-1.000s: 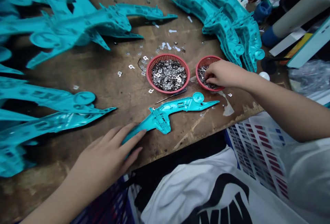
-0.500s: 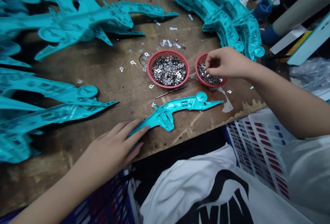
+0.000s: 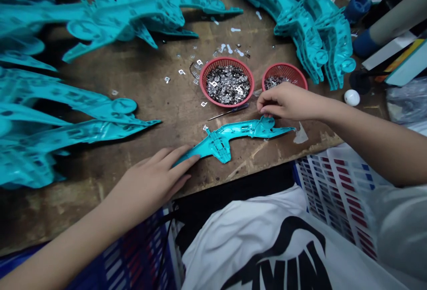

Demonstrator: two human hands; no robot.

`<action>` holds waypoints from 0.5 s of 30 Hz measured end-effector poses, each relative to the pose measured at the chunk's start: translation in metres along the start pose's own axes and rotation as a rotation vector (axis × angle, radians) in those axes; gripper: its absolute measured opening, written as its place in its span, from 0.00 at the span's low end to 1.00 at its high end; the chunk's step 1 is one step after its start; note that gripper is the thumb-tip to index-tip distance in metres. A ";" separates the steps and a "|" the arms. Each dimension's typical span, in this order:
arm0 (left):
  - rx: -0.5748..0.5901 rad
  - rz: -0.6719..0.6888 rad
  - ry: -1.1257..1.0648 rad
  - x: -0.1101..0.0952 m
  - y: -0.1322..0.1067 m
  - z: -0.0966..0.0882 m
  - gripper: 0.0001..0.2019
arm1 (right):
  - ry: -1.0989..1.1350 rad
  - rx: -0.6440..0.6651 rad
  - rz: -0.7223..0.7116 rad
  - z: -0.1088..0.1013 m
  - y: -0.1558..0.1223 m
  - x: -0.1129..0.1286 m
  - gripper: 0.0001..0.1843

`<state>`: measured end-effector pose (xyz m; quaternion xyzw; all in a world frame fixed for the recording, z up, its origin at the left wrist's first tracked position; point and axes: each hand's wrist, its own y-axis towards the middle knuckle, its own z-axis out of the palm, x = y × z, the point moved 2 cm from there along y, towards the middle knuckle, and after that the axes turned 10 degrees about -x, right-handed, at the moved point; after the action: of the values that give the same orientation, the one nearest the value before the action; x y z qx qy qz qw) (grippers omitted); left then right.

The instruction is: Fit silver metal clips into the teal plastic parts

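Observation:
A long turquoise plastic part (image 3: 238, 130) lies on the table in front of me, with a round disc near its right end. My left hand (image 3: 163, 172) grips its left end, fingers across the top and thumb at the near side. Over the disc, my right hand (image 3: 287, 103) has thumb and fingertips closed in a pinch. Whatever they hold is too small to make out. Just behind that hand stands a small red basket (image 3: 298, 74) of tiny metal pieces. Left of it, a fuller red basket (image 3: 204, 83) holds many small metal clips (image 3: 227, 86).
A thin screwdriver (image 3: 230, 111) lies before the fuller basket. Loose clips (image 3: 182, 72) are scattered behind it. Turquoise parts pile up at the left (image 3: 110, 18) and back right (image 3: 300, 27). A white ball (image 3: 352, 98) sits at the right. A plastic crate (image 3: 333, 192) stands below the table edge.
My right hand has come out of the small basket and moved toward me, over the disc. My left hand keeps its hold on the part. The view has shifted slightly.

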<state>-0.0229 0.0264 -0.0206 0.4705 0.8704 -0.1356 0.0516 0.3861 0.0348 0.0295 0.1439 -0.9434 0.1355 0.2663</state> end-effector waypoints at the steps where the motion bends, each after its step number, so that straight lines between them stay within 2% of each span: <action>1: 0.004 -0.004 -0.004 0.000 0.000 0.000 0.28 | -0.053 -0.026 -0.021 0.002 0.000 0.000 0.12; 4: 0.001 -0.026 -0.029 -0.001 0.001 -0.001 0.28 | -0.187 -0.041 -0.106 0.007 -0.003 0.002 0.14; 8: 0.008 -0.042 -0.072 -0.002 0.001 -0.002 0.27 | -0.340 0.086 -0.182 0.012 -0.008 0.014 0.15; 12: 0.013 -0.041 -0.099 -0.002 0.003 -0.005 0.27 | -0.532 0.256 -0.060 0.021 -0.007 0.032 0.13; 15: 0.020 -0.059 -0.111 -0.002 0.003 -0.006 0.26 | -0.629 0.295 0.019 0.029 -0.006 0.041 0.14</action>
<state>-0.0187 0.0281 -0.0153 0.4368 0.8783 -0.1718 0.0909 0.3411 0.0115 0.0289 0.2066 -0.9509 0.2219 -0.0623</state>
